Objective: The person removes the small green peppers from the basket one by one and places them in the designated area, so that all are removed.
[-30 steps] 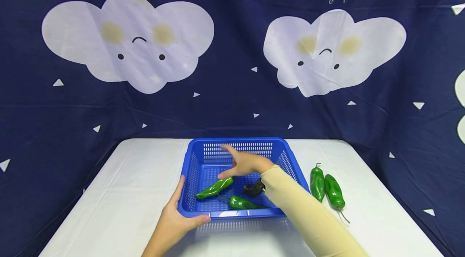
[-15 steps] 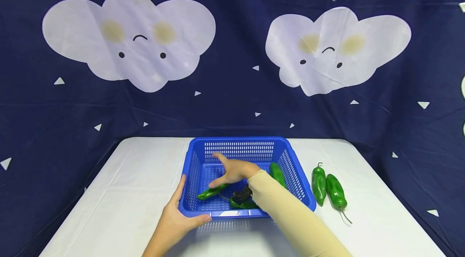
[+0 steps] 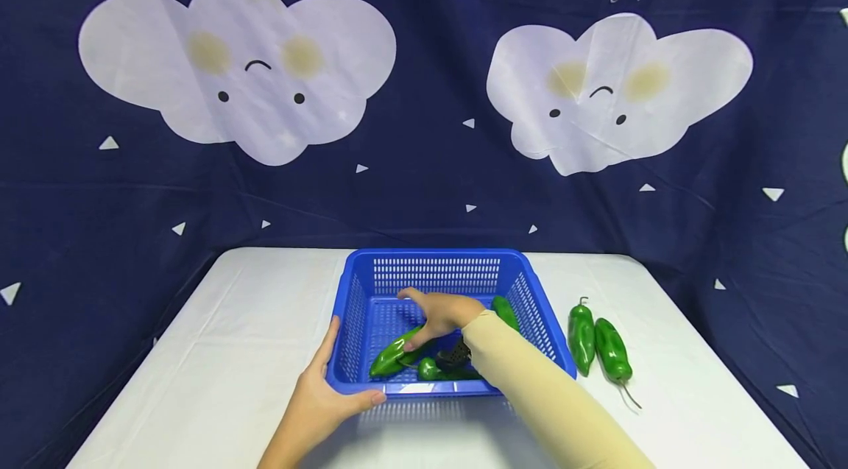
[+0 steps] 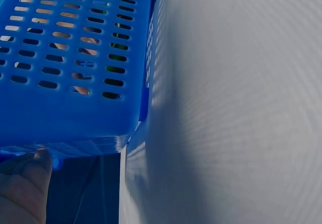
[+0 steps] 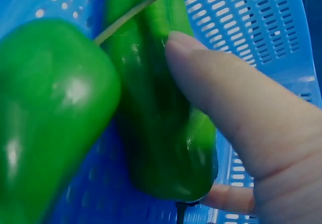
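Observation:
My right hand (image 3: 442, 314) reaches into the blue plastic basket (image 3: 433, 254) and holds a glossy green pepper (image 3: 394, 356). In the right wrist view my thumb (image 5: 211, 78) lies along the pepper (image 5: 156, 133), and a fingertip shows beyond its lower end. A second pepper (image 3: 429, 369) lies nearer the front wall, partly behind the wrist camera. A third pepper (image 3: 505, 311) is at the basket's right side, partly hidden by the sleeve. With fingers spread, my left hand (image 3: 318, 395) rests at the basket's front left corner, thumb along the front rim.
Two more green peppers (image 3: 581, 340) lie on the white tablecloth (image 3: 218, 351) to the right of the basket. Behind the table hangs a dark blue curtain (image 3: 424, 211) printed with clouds.
My right hand moved left and down onto the pepper, then shifted back right with it. The pepper has turned and come nearer the front wall. My left hand stays at the corner.

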The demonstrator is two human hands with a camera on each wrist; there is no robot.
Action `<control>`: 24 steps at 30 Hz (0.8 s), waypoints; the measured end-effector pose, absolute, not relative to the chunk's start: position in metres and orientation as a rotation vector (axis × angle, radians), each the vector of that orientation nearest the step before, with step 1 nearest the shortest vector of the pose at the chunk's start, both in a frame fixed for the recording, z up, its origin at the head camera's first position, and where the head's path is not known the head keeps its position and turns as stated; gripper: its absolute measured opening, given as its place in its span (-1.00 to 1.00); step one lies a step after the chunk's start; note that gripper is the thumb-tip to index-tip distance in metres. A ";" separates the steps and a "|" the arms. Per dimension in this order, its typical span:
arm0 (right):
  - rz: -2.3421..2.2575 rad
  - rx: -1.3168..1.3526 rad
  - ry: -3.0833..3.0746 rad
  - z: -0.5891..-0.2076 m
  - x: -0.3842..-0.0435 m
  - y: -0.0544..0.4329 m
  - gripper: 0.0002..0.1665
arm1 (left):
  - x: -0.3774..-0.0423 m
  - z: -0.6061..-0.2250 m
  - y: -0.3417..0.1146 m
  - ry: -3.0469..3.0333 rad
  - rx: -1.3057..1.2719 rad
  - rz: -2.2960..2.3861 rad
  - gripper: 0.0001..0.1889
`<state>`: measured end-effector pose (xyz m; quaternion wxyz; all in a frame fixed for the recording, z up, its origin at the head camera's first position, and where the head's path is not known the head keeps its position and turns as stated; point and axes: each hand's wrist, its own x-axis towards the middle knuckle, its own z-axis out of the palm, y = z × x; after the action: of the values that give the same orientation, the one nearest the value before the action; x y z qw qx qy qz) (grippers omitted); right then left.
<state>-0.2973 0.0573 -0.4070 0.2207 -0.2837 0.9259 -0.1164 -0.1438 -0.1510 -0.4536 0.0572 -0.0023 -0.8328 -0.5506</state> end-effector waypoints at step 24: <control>-0.222 -0.817 2.544 -0.406 -0.288 0.073 0.02 | -0.143 -0.455 -0.150 -2.515 -0.010 -1.686 0.39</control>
<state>-0.2878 0.0729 -0.4061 0.2281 -0.2967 0.9238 -0.0806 -0.1434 -0.1502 -0.4547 0.0567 -0.0033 -0.8293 -0.5559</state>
